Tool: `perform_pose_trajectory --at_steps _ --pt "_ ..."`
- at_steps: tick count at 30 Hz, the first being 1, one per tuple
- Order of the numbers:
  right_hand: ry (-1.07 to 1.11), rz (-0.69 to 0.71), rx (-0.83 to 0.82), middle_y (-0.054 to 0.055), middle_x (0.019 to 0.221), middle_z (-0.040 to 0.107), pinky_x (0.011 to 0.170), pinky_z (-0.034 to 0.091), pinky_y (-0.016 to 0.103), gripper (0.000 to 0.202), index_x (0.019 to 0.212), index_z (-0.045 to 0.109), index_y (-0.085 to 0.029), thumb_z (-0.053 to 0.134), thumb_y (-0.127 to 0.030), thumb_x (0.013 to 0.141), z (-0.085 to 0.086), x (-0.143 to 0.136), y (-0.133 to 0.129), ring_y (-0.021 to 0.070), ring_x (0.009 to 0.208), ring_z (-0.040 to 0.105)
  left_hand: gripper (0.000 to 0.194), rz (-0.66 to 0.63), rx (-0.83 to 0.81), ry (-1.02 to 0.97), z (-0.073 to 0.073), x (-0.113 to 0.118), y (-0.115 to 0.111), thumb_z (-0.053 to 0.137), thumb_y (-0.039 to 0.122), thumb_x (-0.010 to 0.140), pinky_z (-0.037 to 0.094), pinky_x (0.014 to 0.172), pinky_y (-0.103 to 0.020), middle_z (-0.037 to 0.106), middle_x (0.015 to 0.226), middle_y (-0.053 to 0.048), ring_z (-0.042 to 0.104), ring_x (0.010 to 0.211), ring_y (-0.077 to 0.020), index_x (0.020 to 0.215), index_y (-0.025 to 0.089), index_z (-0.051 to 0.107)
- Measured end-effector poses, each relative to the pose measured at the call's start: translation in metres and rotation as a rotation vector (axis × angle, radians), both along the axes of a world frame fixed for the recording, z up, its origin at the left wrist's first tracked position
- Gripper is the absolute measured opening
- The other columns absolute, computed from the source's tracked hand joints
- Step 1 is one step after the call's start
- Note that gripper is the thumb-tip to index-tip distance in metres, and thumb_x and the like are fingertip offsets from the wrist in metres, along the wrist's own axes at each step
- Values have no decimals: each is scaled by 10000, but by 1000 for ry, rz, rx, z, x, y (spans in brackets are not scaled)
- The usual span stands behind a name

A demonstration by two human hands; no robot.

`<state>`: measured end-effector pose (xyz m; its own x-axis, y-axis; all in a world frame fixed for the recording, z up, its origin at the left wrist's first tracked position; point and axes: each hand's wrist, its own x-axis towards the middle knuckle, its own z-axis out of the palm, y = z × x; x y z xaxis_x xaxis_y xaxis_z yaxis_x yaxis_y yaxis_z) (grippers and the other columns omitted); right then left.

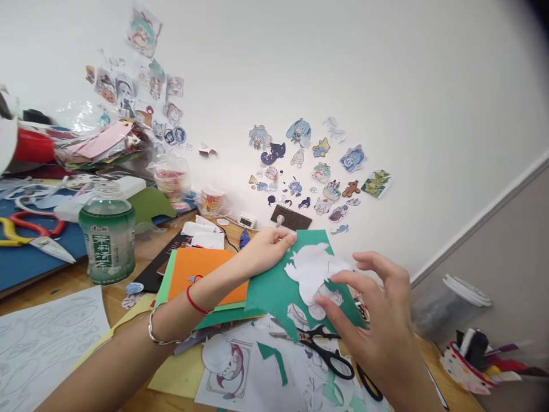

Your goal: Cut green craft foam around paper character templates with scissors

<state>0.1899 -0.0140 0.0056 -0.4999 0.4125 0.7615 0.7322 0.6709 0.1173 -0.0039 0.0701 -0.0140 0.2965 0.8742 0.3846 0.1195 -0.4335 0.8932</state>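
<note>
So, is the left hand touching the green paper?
Touching. The head view shows the left hand with its fingers laid on the top edge of the green paper, gripping it there with no gap visible.

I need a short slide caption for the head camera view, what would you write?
Left hand holds a green paper sheet while right hand presses a white cutout onto it, above black scissors.

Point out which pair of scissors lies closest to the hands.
The black-handled scissors, lying just under the right hand. The red-and-yellow-handled pair lies far off on the blue mat.
</note>
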Motion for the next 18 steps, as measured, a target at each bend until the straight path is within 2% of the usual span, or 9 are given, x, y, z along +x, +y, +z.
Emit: perform_pose_trajectory --at_steps 2,5,10,13,18 --pt "-20 4 3 103 1081 436 798 369 422 136 897 546 -193 601 -316 876 2 0 -1 265 949 459 343 79 -3 -39 2 -2 1 421 430 854 182 469 -231 257 549 70 242 501 -96 607 194 392" --pt "-74 -3 -72 78 935 478 747 349 382 243 816 508 -187 585 -408 882 2 0 -1 251 880 448 348 153 -5 -82 5 -2 -2 435 426 846 169 468 -233 240 542 73 231 496 -92 592 196 377" --pt "-73 -75 -215 27 792 511 735 335 350 278 766 481 -193 613 -417 866 -5 -4 6 219 809 446 327 193 8 -154 9 1 -12 436 396 856 196 473 -229 279 544 69 260 510 -93 604 192 394" --pt "-72 -105 -215 30 807 548 716 326 349 237 792 520 -198 608 -404 867 -11 -6 12 229 806 458 340 192 -7 -201 10 2 -19 447 394 862 186 459 -222 256 537 76 240 492 -85 599 195 366" --pt "-61 -68 -260 57 826 587 727 344 374 188 858 574 -189 569 -375 885 -15 -13 17 259 834 472 346 148 -80 -300 11 6 -27 466 416 862 204 437 -205 294 535 74 269 478 -77 609 189 396"
